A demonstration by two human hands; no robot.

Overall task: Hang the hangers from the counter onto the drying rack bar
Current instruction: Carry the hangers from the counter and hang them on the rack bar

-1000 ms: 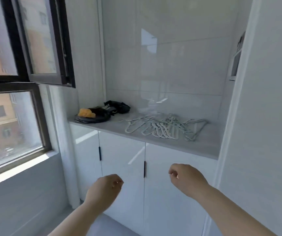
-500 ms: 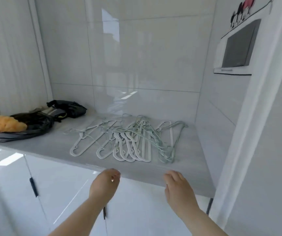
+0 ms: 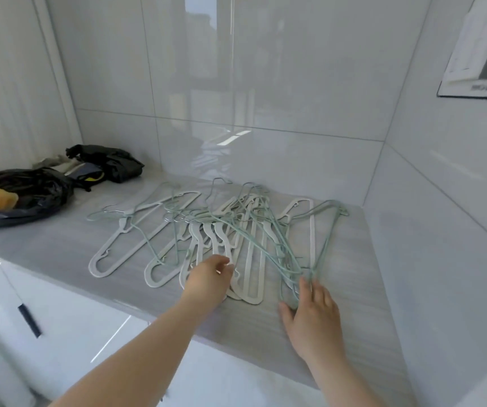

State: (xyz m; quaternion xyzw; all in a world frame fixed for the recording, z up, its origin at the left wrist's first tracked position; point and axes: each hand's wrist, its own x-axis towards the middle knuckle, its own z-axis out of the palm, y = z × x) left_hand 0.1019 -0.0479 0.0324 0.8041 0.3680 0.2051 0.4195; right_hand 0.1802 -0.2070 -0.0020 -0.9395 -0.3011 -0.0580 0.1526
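Hands apart: left hand hovers over the near ends of the hangers, fingers bent, grip unclear; right hand lies flat, fingertips touching green wire. White plastic and pale green wire hangers lie tangled mid-surface.

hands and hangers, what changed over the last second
Both hands moved forward from in front of the cabinet doors to the grey counter. The left hand now reaches over the near ends of the white plastic hangers; the right hand lays straight fingers on the pale green wire hangers. Nothing lifted yet. The hanger pile and black plastic bags lie as before.
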